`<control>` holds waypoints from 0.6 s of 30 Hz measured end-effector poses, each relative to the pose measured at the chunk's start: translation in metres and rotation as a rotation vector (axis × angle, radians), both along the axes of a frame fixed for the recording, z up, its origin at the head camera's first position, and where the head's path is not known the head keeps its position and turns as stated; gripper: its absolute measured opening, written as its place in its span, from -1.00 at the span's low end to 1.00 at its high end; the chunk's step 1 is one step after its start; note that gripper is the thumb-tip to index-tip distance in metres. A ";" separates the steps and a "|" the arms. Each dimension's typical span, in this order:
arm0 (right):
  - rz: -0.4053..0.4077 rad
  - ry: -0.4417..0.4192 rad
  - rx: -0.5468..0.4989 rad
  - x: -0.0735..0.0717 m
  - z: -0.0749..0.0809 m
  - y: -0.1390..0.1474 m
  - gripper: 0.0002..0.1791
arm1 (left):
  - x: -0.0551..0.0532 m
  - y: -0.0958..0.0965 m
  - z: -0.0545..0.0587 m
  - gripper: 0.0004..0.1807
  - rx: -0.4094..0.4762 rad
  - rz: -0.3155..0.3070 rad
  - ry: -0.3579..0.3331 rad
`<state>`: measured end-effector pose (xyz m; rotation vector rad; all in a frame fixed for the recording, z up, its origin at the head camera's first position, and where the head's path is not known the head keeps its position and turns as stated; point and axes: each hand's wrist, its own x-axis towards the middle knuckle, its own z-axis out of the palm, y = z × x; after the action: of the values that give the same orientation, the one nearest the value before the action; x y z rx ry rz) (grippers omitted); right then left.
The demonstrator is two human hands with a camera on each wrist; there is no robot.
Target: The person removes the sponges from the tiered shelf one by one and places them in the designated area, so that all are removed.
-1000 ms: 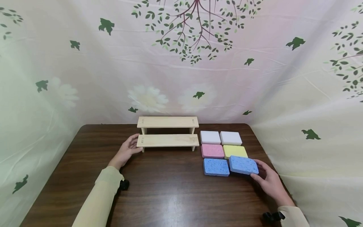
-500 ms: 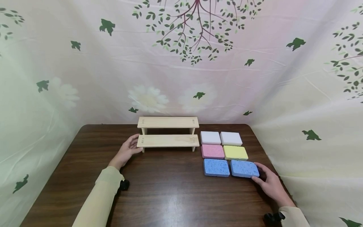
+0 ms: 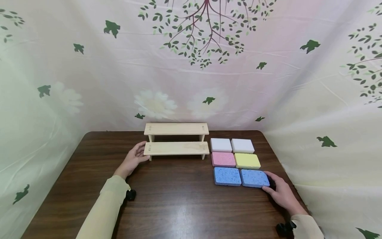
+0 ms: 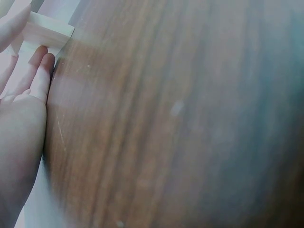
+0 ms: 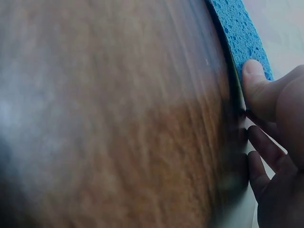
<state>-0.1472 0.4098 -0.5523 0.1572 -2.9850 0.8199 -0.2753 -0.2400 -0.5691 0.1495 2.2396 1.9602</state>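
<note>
My right hand is at the right end of a blue sponge, thumb at its front corner and a fingertip at its back corner. This sponge lies flat beside another blue sponge. In the right wrist view the thumb presses the pitted side of the sponge; the other fingertips are below it. My left hand holds the left end of a two-step wooden shelf, thumb in front and fingers behind. The left wrist view shows the fingers reaching the shelf's end.
Behind the blue sponges are a pink sponge and a yellow sponge, then two white sponges at the back. The brown table ends against a printed cloth at the back and sides.
The right hand has lowered the blue sponge from a tilt over the row to flat on the table, then shifted it slightly left toward the other blue sponge. The left hand has stayed put.
</note>
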 end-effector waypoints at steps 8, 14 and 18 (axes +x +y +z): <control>0.009 0.022 0.036 -0.002 0.000 0.000 -0.25 | 0.000 0.000 0.001 -0.06 -0.004 -0.001 -0.003; 0.010 0.004 0.044 -0.003 0.002 -0.001 -0.23 | 0.000 0.001 0.002 -0.07 -0.008 -0.003 -0.005; 0.014 -0.016 0.045 -0.003 0.003 0.000 -0.21 | 0.001 0.002 0.002 -0.07 -0.005 -0.001 -0.011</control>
<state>-0.1499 0.4099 -0.5498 0.1746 -3.0219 0.7585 -0.2745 -0.2384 -0.5671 0.1393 2.2377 1.9496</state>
